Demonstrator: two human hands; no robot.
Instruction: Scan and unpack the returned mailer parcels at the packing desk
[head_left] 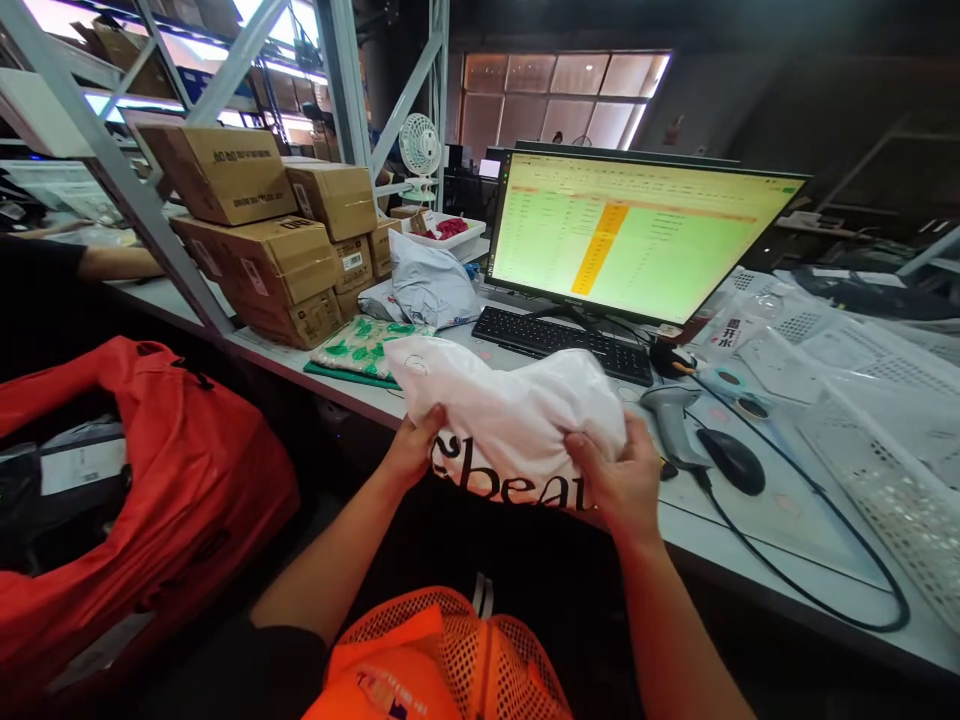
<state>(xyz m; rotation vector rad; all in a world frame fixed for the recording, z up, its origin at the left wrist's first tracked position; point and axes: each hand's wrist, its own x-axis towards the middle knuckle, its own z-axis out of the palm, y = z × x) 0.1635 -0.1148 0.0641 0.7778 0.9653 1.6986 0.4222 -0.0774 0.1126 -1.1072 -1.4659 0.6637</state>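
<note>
A white plastic mailing bag [502, 400] with large black lettering is stretched between my two hands, above the desk's front edge. My left hand [414, 445] grips its left side, thumb on top. On the right side, my right hand [619, 470] pinches the bag with the thumb pressed into the plastic. What the bag contains is hidden. Just right of my right hand lie a grey barcode scanner [675, 425] and a black mouse [731, 460]. Behind the bag is a black keyboard [555, 342].
A monitor [637, 240] stands at the back. Cardboard boxes [262, 260] are stacked left, beside a grey parcel [431, 280] and a green-patterned packet [364, 345]. White baskets [892, 450] line the right. A red bag [225, 450] sits lower left; another person's arm [120, 262] shows beyond.
</note>
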